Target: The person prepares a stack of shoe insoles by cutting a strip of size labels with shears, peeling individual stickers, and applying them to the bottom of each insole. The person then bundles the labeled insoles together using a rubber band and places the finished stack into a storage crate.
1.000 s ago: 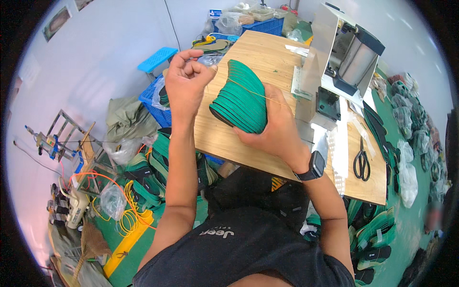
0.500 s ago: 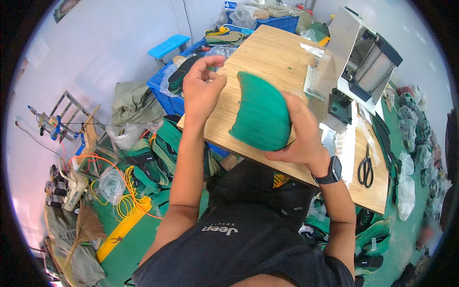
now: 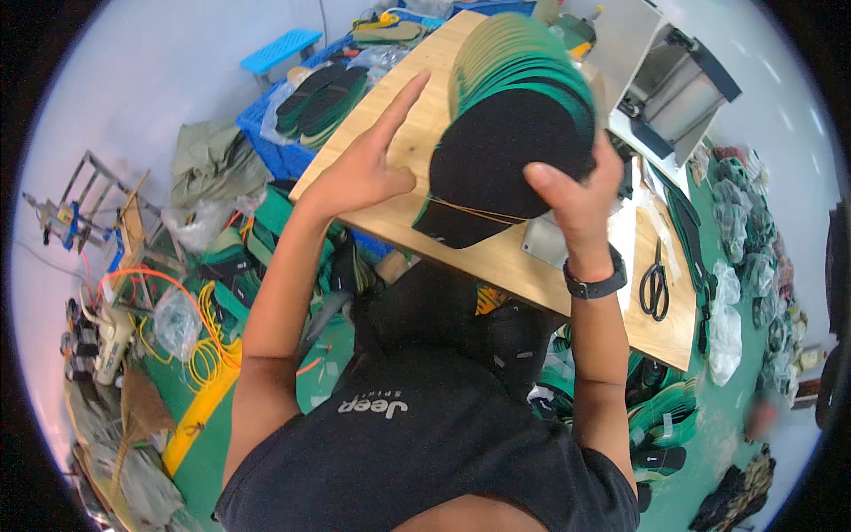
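Above the wooden table (image 3: pixel 496 257), the right hand (image 3: pixel 567 191) is gripping a thick bundle of insoles (image 3: pixel 519 124), its thumb pressing against the black face of the nearest piece and its fingers wrapping over the far edge, where they are hidden from view. The bundle is fanning out away from the person, black on the near side and green along the stacked edges, and a thin rubber band (image 3: pixel 474 211) is crossing its lower part. The left hand (image 3: pixel 368 168) is lying open and flat beside the bundle, fingers stretched out together toward its left edge; whether the fingertips are actually touching the stack is hard to tell, as the edge is blurring there. A dark watch (image 3: pixel 596 284) is sitting on the right wrist.

Further out on the table, black-handled scissors (image 3: pixel 656 284) are lying near the right-hand end, well apart from the bundle, and a grey metal machine (image 3: pixel 683 84) is standing at the far side. Beyond the table's left edge, a blue crate (image 3: pixel 279 151) is holding more dark and green insoles, with a blue stool (image 3: pixel 279 49) behind it. Down on the green floor to the left, coils of yellow and orange cable (image 3: pixel 208 341) are lying among plastic bags.
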`<state>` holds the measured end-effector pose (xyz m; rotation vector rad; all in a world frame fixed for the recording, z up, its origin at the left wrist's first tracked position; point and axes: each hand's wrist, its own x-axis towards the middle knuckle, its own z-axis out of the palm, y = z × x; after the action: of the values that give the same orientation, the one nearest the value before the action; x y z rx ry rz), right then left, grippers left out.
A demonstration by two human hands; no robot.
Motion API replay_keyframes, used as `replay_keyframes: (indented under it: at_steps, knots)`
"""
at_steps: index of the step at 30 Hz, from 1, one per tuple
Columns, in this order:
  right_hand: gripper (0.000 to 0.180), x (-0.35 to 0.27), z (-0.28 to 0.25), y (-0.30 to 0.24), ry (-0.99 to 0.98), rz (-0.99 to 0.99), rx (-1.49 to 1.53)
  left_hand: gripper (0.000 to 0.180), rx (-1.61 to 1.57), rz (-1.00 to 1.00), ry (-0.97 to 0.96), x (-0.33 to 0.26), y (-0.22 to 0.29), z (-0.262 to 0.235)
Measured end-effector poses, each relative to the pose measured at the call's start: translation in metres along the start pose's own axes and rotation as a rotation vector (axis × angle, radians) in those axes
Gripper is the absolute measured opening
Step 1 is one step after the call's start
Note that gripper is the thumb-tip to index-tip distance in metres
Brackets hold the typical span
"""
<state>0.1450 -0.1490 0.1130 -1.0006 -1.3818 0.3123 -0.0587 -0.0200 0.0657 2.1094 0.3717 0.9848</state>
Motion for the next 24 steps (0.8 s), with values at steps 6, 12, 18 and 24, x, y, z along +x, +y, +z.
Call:
replay_keyframes:
  at_steps: [6, 12, 18, 24]
  knots:
    - [0.048, 0.002, -0.013, 0.005, 0.241, -0.169, 0.302, 0.114, -0.697, 0.251, -0.016, -0.013, -0.029, 0.026]
    - [0.074, 0.038, 0.033, -0.020, 0.208, -0.041, 0.111, 0.116, -0.596, 0.221, 0.239, -0.019, 0.016, 0.037]
    - [0.063, -0.013, 0.087, 0.065, -0.120, 0.131, 0.169, 0.107, -0.755, 0.054, 0.450, -0.034, 0.014, -0.004]
    - [0.088, -0.021, 0.127, 0.033, -0.411, -0.068, -0.167, 0.085, 0.100, -0.229, 0.886, -0.137, -0.075, -0.129]
